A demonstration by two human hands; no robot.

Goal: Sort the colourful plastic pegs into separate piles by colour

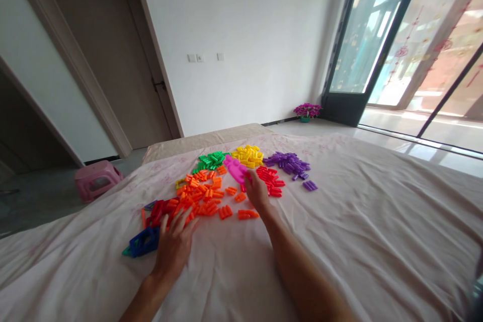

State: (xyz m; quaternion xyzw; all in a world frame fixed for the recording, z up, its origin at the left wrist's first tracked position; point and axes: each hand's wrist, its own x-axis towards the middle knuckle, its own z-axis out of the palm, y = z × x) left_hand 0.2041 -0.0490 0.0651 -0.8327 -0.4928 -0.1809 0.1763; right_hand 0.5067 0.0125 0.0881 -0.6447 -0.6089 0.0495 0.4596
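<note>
While a blue toy frame [144, 242] lies just left of the left hand [175, 241], that hand's fingers are spread apart over dark red blocks [160, 211] and the near edge of an orange pile [204, 194]. Green blocks [212, 161] lie well beyond those fingertips. Pinched in the right hand [257, 190], a pink toy piece [234, 167] juts forward and left from the grip. Yellow blocks [248, 154] lie beyond this grip, bright red blocks [273, 181] just right, purple blocks [290, 163] farther right.

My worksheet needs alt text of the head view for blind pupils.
The right hand holds a pink piece near a green pile, yellow pile, purple pile and red pile; the left hand is at orange pieces on pale cloth.
</note>
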